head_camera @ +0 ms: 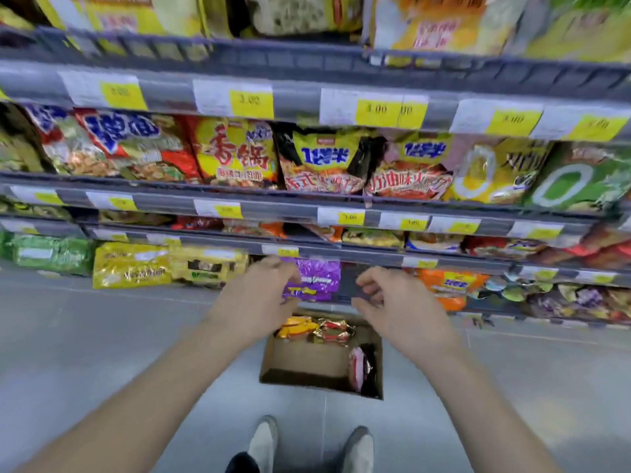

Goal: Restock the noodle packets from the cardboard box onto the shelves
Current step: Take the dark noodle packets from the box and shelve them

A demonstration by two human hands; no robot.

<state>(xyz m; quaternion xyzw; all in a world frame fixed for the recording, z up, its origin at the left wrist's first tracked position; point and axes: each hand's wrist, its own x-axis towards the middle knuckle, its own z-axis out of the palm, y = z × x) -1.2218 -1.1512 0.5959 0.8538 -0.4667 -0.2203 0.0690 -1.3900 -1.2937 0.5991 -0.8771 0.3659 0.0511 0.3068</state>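
An open cardboard box [309, 360] stands on the floor below my hands. In it lie a yellow-orange packet [294, 327] and a red-gold packet [336, 331] at the far end, and a pink-and-black packet [361, 368] leans on its right wall. My left hand [259, 290] grips the left edge of a purple noodle packet [319, 278] at the front of the lowest shelf. My right hand [387, 297] hovers just right of that packet with its fingers curled and apart, holding nothing. A dark gap shows on the shelf behind the right fingers.
Several grey shelf rails [341, 97] with yellow price tags rise in front of me, packed with noodle packets. Yellow packets [131, 266] sit left of the purple one, orange ones [450, 285] to the right. My shoes [263, 442] stand on the grey floor behind the box.
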